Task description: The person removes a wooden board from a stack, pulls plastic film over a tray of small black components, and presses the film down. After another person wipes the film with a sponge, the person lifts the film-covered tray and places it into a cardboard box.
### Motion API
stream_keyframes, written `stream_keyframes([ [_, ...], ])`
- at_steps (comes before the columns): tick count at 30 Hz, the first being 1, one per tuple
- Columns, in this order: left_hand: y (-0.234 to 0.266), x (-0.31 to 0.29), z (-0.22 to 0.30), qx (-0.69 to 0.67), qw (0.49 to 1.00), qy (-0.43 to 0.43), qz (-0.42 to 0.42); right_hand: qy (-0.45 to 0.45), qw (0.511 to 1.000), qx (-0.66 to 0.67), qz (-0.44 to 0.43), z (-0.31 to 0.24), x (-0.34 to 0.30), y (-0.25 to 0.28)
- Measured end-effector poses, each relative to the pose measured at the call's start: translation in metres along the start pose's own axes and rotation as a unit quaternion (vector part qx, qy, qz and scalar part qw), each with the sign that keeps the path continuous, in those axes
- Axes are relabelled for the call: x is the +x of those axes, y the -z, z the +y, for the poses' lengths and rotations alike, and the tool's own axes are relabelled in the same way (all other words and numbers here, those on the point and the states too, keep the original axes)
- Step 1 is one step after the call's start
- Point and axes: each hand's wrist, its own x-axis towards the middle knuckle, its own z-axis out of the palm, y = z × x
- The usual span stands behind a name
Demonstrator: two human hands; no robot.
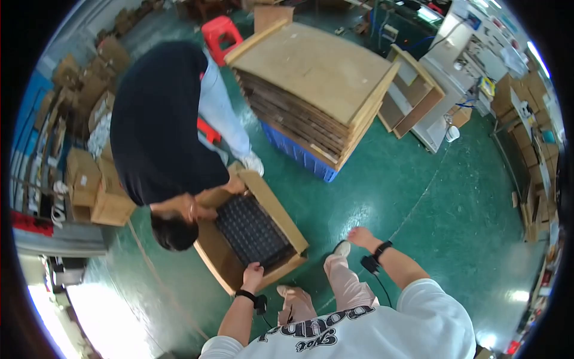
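Observation:
A cardboard box [276, 209] stands open on the floor in front of my feet, with a black gridded tray [251, 230] lying inside it. My left hand [253, 276] reaches over the near end of the box, its fingers closed at the tray's near edge; the fingertips show only in part. Out to the right of the box, above my shoe, my right hand [360, 236] hangs in the air with loosely bent fingers and holds nothing. Across the box a co-worker [161, 125] in a dark shirt bends over, both hands at the box's far end and the tray.
A tall stack of wooden boards [311, 69] rests on a blue plastic crate [299, 149] beyond the box. Behind the co-worker stands a red stool [221, 36]. Cardboard cartons [98, 185] line the left side, and a wooden frame [412, 93] leans at the back right.

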Motion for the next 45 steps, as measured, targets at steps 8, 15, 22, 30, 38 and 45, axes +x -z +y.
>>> stream_keyframes([
  [8, -0.016, -0.022, 0.216, -0.077, 0.983, -0.163, -0.018, -0.249, 0.949, 0.155, 0.118, 0.139, -0.155, 0.119],
  [15, -0.018, -0.023, 0.458, 0.053, 0.883, -0.465, 0.048, -0.238, 0.928, 0.234, 0.168, 0.167, -0.141, 0.206],
  [22, -0.041, 0.005, 0.563, 0.128, 0.837, -0.489, 0.207, -0.033, 0.949, 0.237, 0.208, 0.114, -0.047, 0.319],
  [30, -0.031, 0.052, 0.587, 0.138, 0.842, -0.501, 0.144, -0.022, 0.886, 0.456, 0.081, 0.079, 0.060, 0.417],
  [38, 0.020, 0.003, 0.660, 0.160, 0.863, -0.475, 0.064, 0.017, 0.500, 0.866, 0.021, 0.018, 0.110, 0.517],
  [45, 0.065, -0.031, 0.760, 0.096, 0.866, -0.490, -0.039, 0.039, 0.512, 0.851, 0.108, 0.050, 0.150, 0.585],
])
